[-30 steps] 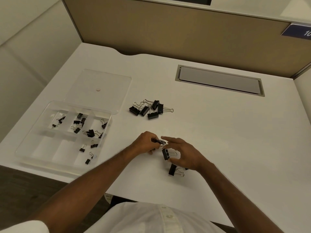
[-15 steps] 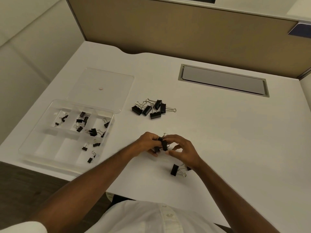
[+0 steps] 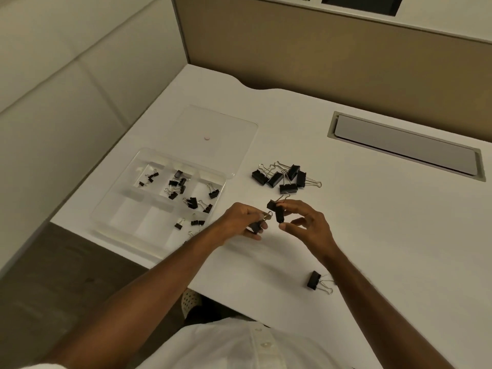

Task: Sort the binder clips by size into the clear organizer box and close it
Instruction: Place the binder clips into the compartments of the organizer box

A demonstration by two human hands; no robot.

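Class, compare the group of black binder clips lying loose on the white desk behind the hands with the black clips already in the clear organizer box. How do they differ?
The loose black binder clips on the white desk are clearly larger; the black clips in the clear organizer box are smaller. The desk clips sit bunched in one cluster, touching; the boxed clips are spread across several compartments. Both sets are black with silver wire handles.

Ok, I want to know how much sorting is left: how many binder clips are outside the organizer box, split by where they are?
Pile of binder clips on the desk: 5
Lone binder clip by the right forearm: 1
Left-hand clip in the left hand grip: 1
Right-hand clip in the right hand grip: 1, as far as shows
Total: 8
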